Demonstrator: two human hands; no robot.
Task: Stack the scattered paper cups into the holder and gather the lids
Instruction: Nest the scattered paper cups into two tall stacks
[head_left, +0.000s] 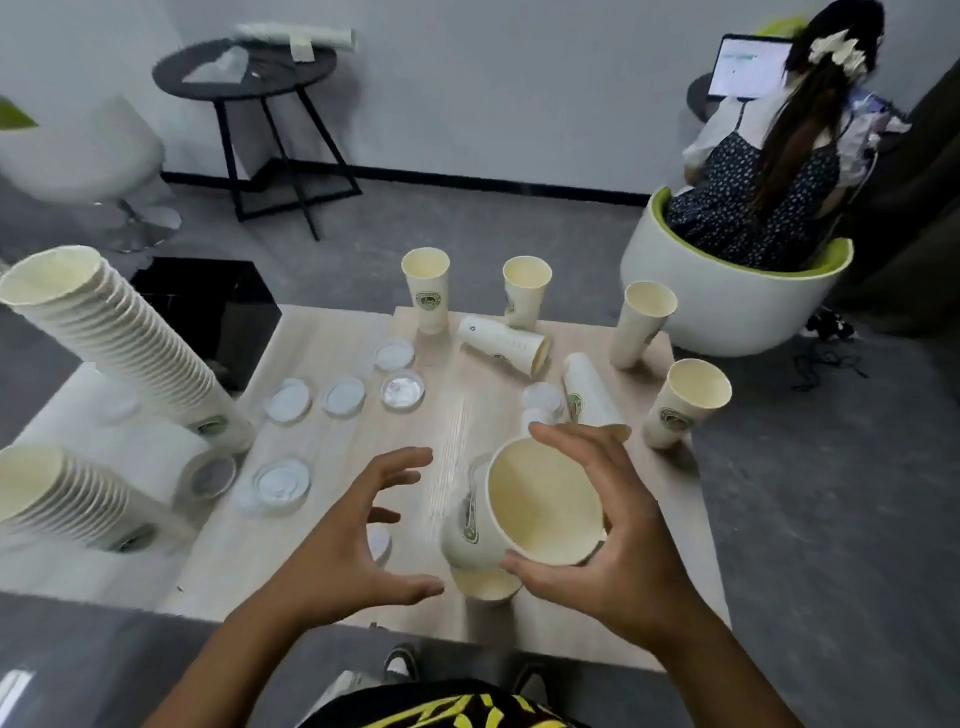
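My right hand (597, 545) grips a white paper cup (540, 504) at its rim, tilted with its mouth toward me, above another cup (485, 582) near the table's front edge. My left hand (363, 535) hovers beside it, fingers spread and holding nothing. Several cups stand upright at the far side (427, 288), (525, 291), (641, 325), (685, 402); two lie on their sides (501, 343), (589, 397). Clear plastic lids (402, 389), (344, 396), (284, 480) lie scattered on the table's left half. Two tall stacks of cups (119, 343), (67, 499) lean at the left.
The light wooden table (322, 332) ends just in front of me. A person sits in a white tub chair (727, 306) beyond the far right corner. A black round side table (249, 78) stands at the back left. Grey floor surrounds the table.
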